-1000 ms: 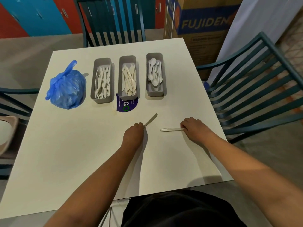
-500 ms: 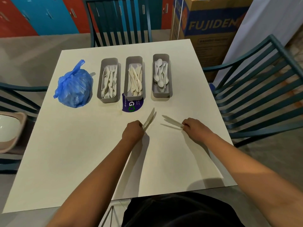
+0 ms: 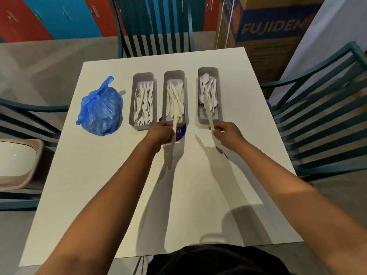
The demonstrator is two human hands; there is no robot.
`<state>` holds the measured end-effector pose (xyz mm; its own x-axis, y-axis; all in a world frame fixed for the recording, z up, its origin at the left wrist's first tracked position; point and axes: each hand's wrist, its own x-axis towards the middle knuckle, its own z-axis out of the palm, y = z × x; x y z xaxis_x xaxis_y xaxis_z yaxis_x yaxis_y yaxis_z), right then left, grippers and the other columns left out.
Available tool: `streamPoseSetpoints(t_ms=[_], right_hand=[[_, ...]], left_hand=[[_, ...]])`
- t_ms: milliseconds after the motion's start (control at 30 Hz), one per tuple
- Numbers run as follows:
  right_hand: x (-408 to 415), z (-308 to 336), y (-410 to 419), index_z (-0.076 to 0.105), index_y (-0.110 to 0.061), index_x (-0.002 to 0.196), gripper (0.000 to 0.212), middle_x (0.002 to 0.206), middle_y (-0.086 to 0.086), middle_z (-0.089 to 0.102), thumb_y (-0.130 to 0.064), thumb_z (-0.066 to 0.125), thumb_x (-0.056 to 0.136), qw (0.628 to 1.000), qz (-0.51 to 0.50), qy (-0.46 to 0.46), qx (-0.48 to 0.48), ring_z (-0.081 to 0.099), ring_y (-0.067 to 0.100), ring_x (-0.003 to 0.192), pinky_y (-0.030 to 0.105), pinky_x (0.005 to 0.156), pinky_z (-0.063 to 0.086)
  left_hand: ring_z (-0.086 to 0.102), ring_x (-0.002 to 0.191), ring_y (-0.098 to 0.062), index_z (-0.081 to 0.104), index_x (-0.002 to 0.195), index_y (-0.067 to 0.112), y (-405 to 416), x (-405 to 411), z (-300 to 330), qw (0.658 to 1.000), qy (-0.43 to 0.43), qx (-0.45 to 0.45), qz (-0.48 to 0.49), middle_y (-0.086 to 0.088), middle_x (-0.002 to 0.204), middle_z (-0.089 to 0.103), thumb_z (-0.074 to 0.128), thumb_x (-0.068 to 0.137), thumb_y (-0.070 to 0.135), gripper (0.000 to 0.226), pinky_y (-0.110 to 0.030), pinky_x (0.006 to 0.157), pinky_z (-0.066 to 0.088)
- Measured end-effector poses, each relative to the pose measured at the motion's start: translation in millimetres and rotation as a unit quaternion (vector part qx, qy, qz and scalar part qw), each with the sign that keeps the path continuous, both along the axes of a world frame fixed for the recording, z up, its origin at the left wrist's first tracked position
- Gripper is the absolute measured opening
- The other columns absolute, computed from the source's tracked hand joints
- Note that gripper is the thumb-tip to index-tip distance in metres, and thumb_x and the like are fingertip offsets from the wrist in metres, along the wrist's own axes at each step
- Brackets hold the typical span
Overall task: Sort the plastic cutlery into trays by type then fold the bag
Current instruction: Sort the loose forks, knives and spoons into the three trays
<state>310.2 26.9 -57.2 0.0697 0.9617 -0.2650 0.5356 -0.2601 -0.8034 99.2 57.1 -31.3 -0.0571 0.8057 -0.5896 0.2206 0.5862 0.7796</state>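
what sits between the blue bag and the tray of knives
In the head view, the tray of forks stands between the blue bag and the tray of knives, with bare table on either side.

Left hand [image 3: 160,132] gripping knife [image 3: 175,118], right hand [image 3: 228,133] gripping another knife [image 3: 209,114], three trays [image 3: 200,116]

Blue bag [image 3: 100,110], grey trays [image 3: 143,100]

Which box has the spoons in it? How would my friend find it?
Look at the white table, where three grey trays stand in a row beside a blue bag. The spoon tray is the one farthest from the bag, on the right end. Only it holds round-bowled spoons; the others hold forks and knives.
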Motion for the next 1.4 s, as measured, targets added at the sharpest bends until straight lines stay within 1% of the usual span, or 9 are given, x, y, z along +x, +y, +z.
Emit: streamPoseSetpoints(t_ms=[133,267,333,467,600,800,967,1133,1400], right_hand=[[-19,5,23,0.051,-0.017,0.062,0.029,0.065,-0.002,0.045,-0.003,0.049,0.087,0.999,-0.019,0.034,-0.017,0.040,0.012,0.061,0.023,0.063,0.035],[-38,7,46,0.065,-0.009,0.107,0.022,0.087,0.001,0.057,-0.006,0.054,0.088,0.997,-0.033,0.056,-0.029,0.051,0.010,0.073,0.019,0.066,0.041],[-43,6,57,0.062,-0.004,0.114,0.028,0.081,0.002,0.056,-0.006,0.056,0.087,0.997,-0.039,0.057,-0.035,0.051,0.011,0.069,0.020,0.066,0.042],[-53,3,82,0.061,-0.005,0.115,0.029,0.073,-0.010,0.050,-0.007,0.055,0.086,0.996,-0.051,0.051,-0.049,0.051,0.018,0.079,0.031,0.076,0.047],[-59,5,102,0.063,-0.007,0.113,0.027,0.075,-0.005,0.053,-0.008,0.054,0.087,0.997,-0.056,0.034,-0.047,0.052,0.016,0.073,0.019,0.062,0.042],[-74,7,130,0.063,-0.008,0.109,0.024,0.091,0.005,0.059,-0.008,0.057,0.085,0.996,-0.056,0.037,-0.057,0.055,0.019,0.078,0.024,0.064,0.044],[-89,10,157,0.060,-0.007,0.114,0.029,0.096,0.010,0.062,-0.015,0.060,0.086,0.998,-0.019,0.013,-0.057,0.058,0.021,0.074,0.028,0.068,0.051],[-88,12,155,0.052,-0.008,0.131,0.046,0.127,0.013,0.058,-0.021,0.062,0.088,0.997,0.001,-0.021,-0.079,0.060,0.026,0.107,0.036,0.093,0.051],[-70,15,90,0.062,-0.008,0.109,0.022,0.079,-0.002,0.056,-0.011,0.057,0.088,0.997,0.036,-0.003,-0.073,0.054,0.011,0.070,0.018,0.060,0.041]], left_hand=[[0.054,0.069,-0.017,0.054,0.126,0.012,36,-9,5,0.998,0.053,0.016,-0.014,-0.017,0.111,0.058,0.041,0.084,-0.015,0.051,-0.023,0.060,0.048],[0.050,0.060,-0.012,0.055,0.124,0.011,65,-13,7,0.995,0.096,0.023,-0.031,-0.024,0.126,0.056,0.041,0.083,-0.014,0.050,-0.018,0.044,0.041],[0.050,0.062,-0.015,0.058,0.120,0.008,74,-12,2,0.991,0.121,0.018,-0.053,-0.025,0.124,0.058,0.041,0.082,-0.014,0.048,-0.016,0.039,0.039],[0.061,0.105,-0.029,0.060,0.119,0.010,100,-8,-4,0.985,0.155,0.023,-0.069,-0.016,0.122,0.060,0.044,0.083,-0.009,0.044,-0.029,0.071,0.052],[0.059,0.112,-0.031,0.060,0.122,0.009,119,-6,-4,0.988,0.137,0.042,-0.060,-0.014,0.123,0.061,0.051,0.087,0.003,0.037,-0.038,0.096,0.050],[0.055,0.072,-0.021,0.062,0.109,0.004,110,-14,-9,0.998,0.049,0.029,-0.012,-0.010,0.090,0.061,0.049,0.084,0.000,0.029,-0.027,0.057,0.044],[0.052,0.063,-0.013,0.063,0.103,0.008,94,-21,-13,0.999,0.038,0.020,-0.001,-0.002,0.076,0.058,0.050,0.084,0.001,0.025,-0.021,0.052,0.039],[0.052,0.066,-0.010,0.063,0.109,0.010,81,-26,-11,0.998,0.056,0.032,-0.017,0.002,0.080,0.058,0.050,0.088,0.003,0.025,-0.020,0.054,0.040],[0.052,0.069,-0.011,0.062,0.112,0.010,61,-18,-5,0.998,0.054,0.028,-0.015,-0.002,0.086,0.059,0.050,0.089,0.005,0.026,-0.024,0.058,0.041]])
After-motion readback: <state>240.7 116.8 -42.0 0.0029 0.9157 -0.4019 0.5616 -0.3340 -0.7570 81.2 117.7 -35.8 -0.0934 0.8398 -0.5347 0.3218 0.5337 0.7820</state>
